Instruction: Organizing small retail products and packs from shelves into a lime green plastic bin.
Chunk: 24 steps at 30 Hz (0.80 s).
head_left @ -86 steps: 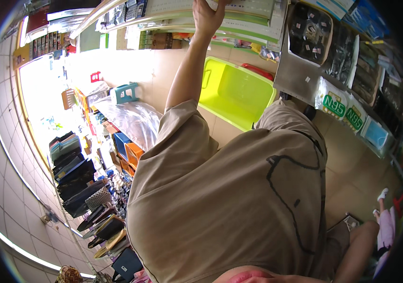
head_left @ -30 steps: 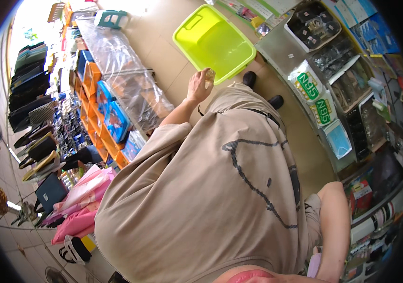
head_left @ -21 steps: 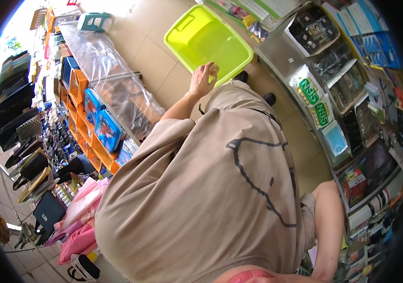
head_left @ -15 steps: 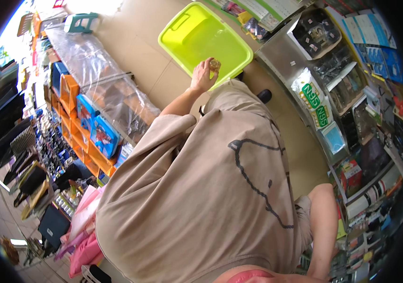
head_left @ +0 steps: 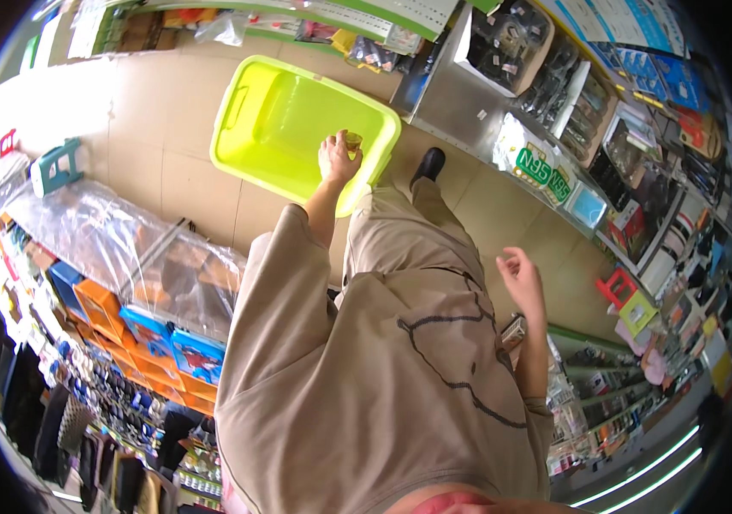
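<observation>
My left hand [head_left: 336, 160] reaches out over a lime-green plastic bin [head_left: 220, 141]. Its fingers are closed around a small, round, amber-brown translucent thing [head_left: 353, 141], whose kind I cannot make out. The bin stands on the tiled floor in front of my legs, and the part of its inside that shows is bare. Off to my right side hangs my right hand [head_left: 522, 278], fingers loosely bent and apart, holding nothing. A low metal-topped shelf is the nearest furniture beyond it.
A metal shelf [head_left: 452, 86] with trays of black packaged goods and white-green packets [head_left: 540, 171] runs along the right. On the left, a rack covered with clear plastic [head_left: 101, 223] stands over orange drawers [head_left: 139, 360]. A teal stool [head_left: 59, 168] sits at far left.
My view has turned, so the bin appears further left and lower. My left hand still grips the amber-brown thing. My right hand has come into view, raised beside my body.
</observation>
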Tool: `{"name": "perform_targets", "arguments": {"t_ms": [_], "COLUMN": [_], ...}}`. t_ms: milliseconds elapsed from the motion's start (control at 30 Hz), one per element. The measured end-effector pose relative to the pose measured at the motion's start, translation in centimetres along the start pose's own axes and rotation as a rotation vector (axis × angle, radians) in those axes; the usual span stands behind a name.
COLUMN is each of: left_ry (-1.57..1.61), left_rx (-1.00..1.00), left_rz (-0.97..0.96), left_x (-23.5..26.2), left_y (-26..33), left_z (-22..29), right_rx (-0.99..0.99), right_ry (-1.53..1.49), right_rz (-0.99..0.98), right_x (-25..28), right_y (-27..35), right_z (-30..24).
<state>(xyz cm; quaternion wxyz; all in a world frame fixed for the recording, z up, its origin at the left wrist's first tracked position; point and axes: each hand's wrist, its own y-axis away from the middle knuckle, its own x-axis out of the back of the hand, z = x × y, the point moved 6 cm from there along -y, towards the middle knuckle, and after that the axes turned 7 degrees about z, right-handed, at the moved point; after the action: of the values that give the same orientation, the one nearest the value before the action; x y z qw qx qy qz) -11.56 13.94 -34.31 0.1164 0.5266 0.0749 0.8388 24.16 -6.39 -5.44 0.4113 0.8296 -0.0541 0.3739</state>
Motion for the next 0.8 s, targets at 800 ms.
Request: {"name": "perform_targets", "arguments": {"t_ms": [800], "left_ry": [0.415], "left_rx": [0.094], "left_rz": [-0.084], "left_x": [-14.5], "left_y": [-6.1], "left_z": [-2.3], "right_rx": [-0.249], "right_ry": [-0.187], "right_rz": [-0.053], "right_x": [-4.9], "right_y": [2.5], "right_z": [-0.4]}}
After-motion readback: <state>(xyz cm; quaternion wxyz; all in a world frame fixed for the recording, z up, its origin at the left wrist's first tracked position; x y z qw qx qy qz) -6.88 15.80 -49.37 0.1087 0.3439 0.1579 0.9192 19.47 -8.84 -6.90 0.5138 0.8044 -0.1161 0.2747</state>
